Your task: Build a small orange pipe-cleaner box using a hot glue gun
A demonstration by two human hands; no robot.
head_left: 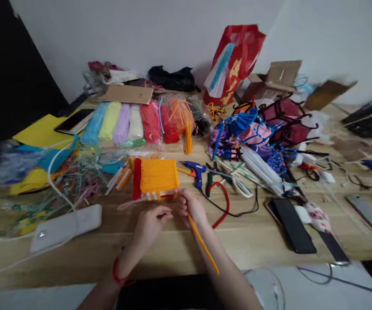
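My right hand (190,208) is closed in a pinch on an orange pipe cleaner (203,245) that runs back along my forearm. My left hand (150,224) is curled beside it, fingertips close to the same spot; what it holds I cannot make out. Just beyond both hands lies an orange woven square (158,175) with a red strip along its left side and pale sticks along its near edge. A blue glue gun (196,170) lies to the right of it. My left wrist wears a red string.
Bags of coloured pipe cleaners (134,122) lie behind on the wooden table (253,241). A white power strip (66,226) sits left, a black phone (293,224) right. Pliers, a red wire loop, craft clutter, a red bag (235,60) and cardboard boxes fill the back right.
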